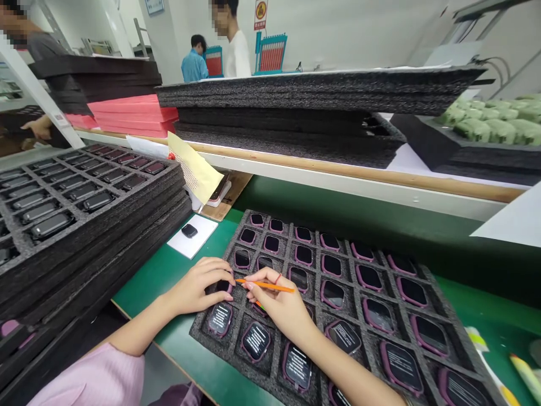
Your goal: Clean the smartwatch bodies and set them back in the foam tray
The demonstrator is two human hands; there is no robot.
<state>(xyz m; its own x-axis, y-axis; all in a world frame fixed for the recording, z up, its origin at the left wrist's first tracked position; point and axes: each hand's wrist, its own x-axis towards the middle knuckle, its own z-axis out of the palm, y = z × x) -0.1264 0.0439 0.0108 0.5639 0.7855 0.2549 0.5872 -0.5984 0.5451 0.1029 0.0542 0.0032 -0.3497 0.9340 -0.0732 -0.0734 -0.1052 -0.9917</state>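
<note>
A black foam tray (282, 332) lies tilted across the bench, with rows of purple-framed smartwatch cases in its square pockets. My left hand (202, 285) reaches over the tray's left edge, thumb and fingers gripping the sides of one smartwatch (224, 286), partly hidden by them. In my right hand (274, 299) is a thin orange pen-like stick (276, 288), pinched near its pointed end. Its tip points at the side of that watch; whether it touches I cannot tell. Lines of white text glow on several watches in the nearer rows, such as one smartwatch (256, 340). Farther screens are dark.
Stacked foam trays (139, 220) with dark watches stand at the left. A white card (203, 239) bearing a black watch lies beside them. Behind, a shelf (338, 179) carries black foam sheets (296, 96) and pink foam (131, 115). Marker-like items (524, 375) lie right. People are beyond.
</note>
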